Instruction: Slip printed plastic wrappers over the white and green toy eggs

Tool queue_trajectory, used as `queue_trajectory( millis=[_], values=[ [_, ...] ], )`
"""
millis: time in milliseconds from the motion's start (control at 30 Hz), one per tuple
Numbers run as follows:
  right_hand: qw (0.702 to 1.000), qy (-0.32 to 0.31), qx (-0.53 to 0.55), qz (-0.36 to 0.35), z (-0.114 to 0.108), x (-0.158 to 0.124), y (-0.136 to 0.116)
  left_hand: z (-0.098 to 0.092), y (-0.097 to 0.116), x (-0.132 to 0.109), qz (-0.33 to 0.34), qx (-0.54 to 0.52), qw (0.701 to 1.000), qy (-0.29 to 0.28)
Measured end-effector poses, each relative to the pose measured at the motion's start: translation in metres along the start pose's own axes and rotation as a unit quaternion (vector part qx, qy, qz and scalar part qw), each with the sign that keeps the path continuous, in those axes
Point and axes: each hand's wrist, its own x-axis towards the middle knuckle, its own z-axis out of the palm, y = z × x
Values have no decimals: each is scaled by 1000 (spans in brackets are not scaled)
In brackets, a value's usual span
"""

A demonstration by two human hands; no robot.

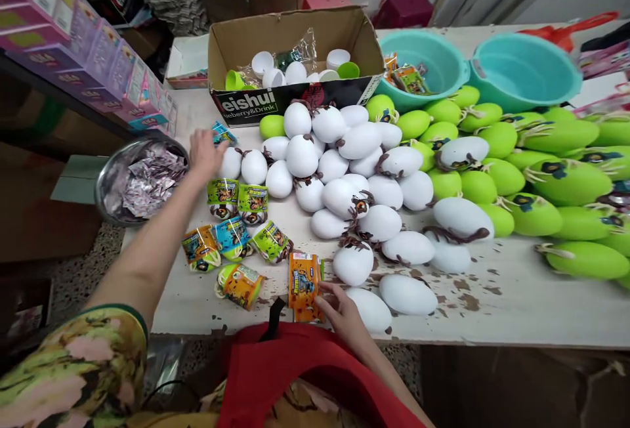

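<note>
My left hand (205, 154) is stretched to the far left of the table, slightly blurred, its fingers apart beside a blue foil packet (224, 133). It seems not to grip the packet. Near the front edge lies a small stack of orange printed packets (305, 283), with a green edge showing beneath. The outstretched fingers of my right hand (338, 306) rest on the stack's right side. Between my hands sit several eggs in printed sleeves, among them a green one (253, 199), a blue one (231, 237) and an orange one (241, 285).
White eggs with brown trim (378, 223) crowd the middle; green eggs (571, 188) fill the right. Behind stand a cardboard box (295, 27) of egg shells and two turquoise basins (423, 47) (526, 70). A metal bowl (105, 185) of sachets is left, below stacked boxes (98, 54).
</note>
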Motion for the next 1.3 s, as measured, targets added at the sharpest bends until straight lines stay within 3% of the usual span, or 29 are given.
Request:
queue_trajectory(
  millis=[33,67,100,167,233,300,400,500,767,967,1167,1300],
  values=[
    [1000,-5,-12,-3,2,3,6,3,9,-42,12,-53,997,-48],
    [1000,-8,-23,-4,3,5,12,9,16,-89,18,-102,984,-143],
    [999,-11,-30,-5,3,7,18,19,22,-138,29,-121,971,-202],
    [999,-15,-46,-14,4,10,28,50,25,-233,31,-134,952,-274],
    [997,-5,-76,-33,4,11,36,88,22,-302,-27,-119,948,-293],
    [992,15,-111,-49,4,12,41,122,16,-336,-117,-68,953,-273],
    [989,29,-137,-53,5,13,46,152,11,-339,-170,-33,950,-258],
    [987,33,-152,-52,6,16,49,155,11,-330,-176,-21,951,-253],
    [987,22,-148,-49,4,9,45,116,10,-348,-131,-30,970,-203],
    [996,-64,66,-20,8,-6,15,93,17,-348,-89,-124,966,-208],
    [999,27,35,-15,4,6,9,87,8,-328,-98,-197,958,-185],
    [996,66,-6,-64,3,7,-2,74,12,-321,-67,-273,927,-248]
  ],
)
